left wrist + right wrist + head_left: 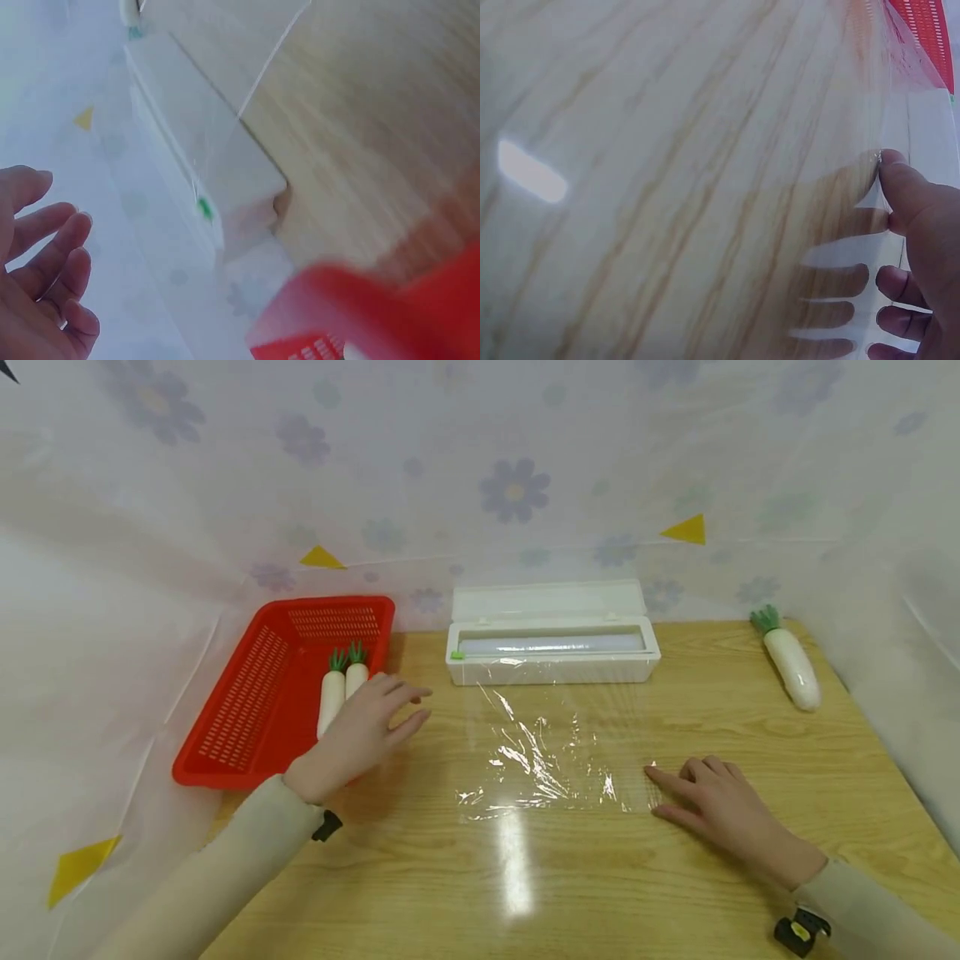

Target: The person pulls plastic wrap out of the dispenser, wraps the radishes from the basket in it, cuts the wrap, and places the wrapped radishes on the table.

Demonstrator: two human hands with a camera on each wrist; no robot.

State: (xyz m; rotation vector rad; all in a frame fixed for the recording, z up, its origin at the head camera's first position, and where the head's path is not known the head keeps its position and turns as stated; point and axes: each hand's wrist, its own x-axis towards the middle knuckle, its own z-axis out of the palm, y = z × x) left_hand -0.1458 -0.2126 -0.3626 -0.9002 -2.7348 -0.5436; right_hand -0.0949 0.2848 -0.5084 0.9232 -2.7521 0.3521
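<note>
My left hand (360, 718) hovers over the right rim of the red basket (197, 768), fingers loosely bent and holding nothing. Beside and partly behind it lie two white radishes (331, 697) with green tops, inside the basket. A sheet of clear plastic wrap (525, 760) stretches toward me from a white dispenser box (555, 673), whose lid stands up and whose roll shows inside. At the sheet's near right edge, my right hand (723, 806) touches the film with thumb and index finger spread apart. In the right wrist view, the thumb tip meets the film (780, 187).
Another white radish (793, 670), shiny on its surface, lies at the table's far right. Behind the wooden table (600, 893) hangs a flowered sheet (420, 468) with yellow triangles (686, 530); similar pale sheeting rises at both sides.
</note>
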